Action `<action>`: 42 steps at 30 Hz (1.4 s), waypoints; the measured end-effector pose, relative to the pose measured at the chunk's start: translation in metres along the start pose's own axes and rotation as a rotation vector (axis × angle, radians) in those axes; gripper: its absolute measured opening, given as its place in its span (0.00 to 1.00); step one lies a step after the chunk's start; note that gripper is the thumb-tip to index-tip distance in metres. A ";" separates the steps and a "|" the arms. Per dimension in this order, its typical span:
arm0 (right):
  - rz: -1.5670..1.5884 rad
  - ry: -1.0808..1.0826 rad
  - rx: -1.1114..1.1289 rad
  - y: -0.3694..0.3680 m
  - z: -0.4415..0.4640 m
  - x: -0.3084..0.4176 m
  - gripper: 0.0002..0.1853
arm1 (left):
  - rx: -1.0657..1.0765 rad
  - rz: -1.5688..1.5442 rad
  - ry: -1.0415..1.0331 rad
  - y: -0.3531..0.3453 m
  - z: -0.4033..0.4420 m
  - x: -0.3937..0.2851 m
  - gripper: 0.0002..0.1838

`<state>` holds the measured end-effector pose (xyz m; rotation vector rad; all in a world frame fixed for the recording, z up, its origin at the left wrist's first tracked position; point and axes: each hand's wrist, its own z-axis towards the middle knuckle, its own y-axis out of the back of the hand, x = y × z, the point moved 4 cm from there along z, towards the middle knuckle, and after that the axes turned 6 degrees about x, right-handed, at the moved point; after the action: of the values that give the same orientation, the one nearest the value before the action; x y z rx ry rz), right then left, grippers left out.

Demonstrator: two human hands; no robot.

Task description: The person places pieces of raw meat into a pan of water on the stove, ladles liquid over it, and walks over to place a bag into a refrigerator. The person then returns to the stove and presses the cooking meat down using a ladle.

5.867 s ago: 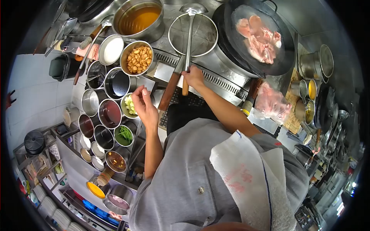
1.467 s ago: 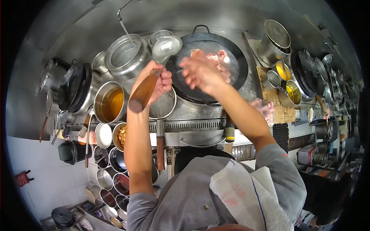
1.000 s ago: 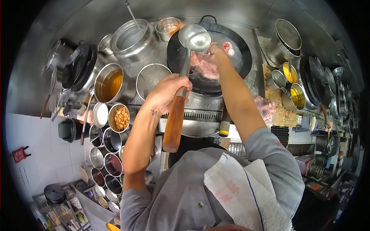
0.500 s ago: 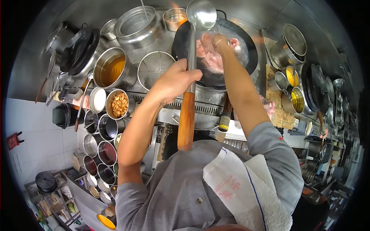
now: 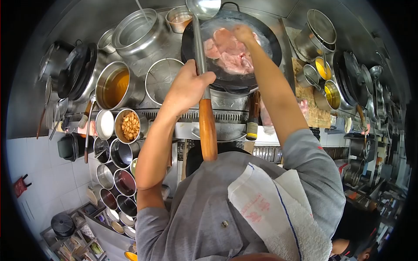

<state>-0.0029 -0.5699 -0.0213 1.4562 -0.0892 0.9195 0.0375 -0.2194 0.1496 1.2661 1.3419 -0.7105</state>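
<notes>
My left hand (image 5: 190, 85) is wrapped round the metal shaft of a long ladle (image 5: 208, 128), above its wooden grip. The ladle's bowl is up at the top edge, left of the wok's handle. My right hand (image 5: 244, 33) reaches over the black wok (image 5: 276, 50), its fingers bent down at the pale pink meat (image 5: 233, 52). Whether those fingers hold a piece cannot be made out. Steam or cloudy liquid surrounds the meat. A round wire strainer (image 5: 163, 80) lies on the steel top, left of my left hand.
Left of the strainer stands a pot of amber liquid (image 5: 114, 87), with a pot of brown chunks (image 5: 130, 126) below it. A large steel pot (image 5: 136, 32) is at the back. Yellow-filled pots (image 5: 332, 94) stand at the right. Part of another person (image 5: 355, 230) shows at the lower right.
My left hand has gone from the short-handled strainer to the ladle, now raised. My right hand has moved over to the wok. Lately the meat looks more spread out and the ladle has shifted left.
</notes>
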 end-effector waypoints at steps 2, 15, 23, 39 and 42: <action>-0.299 0.367 -0.135 0.010 -0.005 0.004 0.14 | -0.013 -0.002 0.007 -0.003 0.006 0.005 0.10; 0.805 -0.254 0.826 0.141 -0.191 -0.002 0.19 | 0.248 -0.863 -0.257 -0.179 0.093 0.048 0.11; 0.946 -0.398 0.592 0.167 -0.211 -0.057 0.05 | 0.376 0.061 -0.494 -0.218 0.081 0.034 0.13; 0.219 -0.299 -0.003 0.206 -0.333 -0.127 0.12 | -0.181 0.890 -0.595 -0.162 0.055 0.103 0.06; 0.308 -0.381 -0.004 0.209 -0.350 -0.139 0.11 | -0.194 0.906 -0.603 -0.163 0.054 0.103 0.06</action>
<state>-0.3802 -0.3644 0.0057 1.6262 -0.6105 0.8729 -0.0811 -0.2812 0.0005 1.2030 0.2618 -0.2563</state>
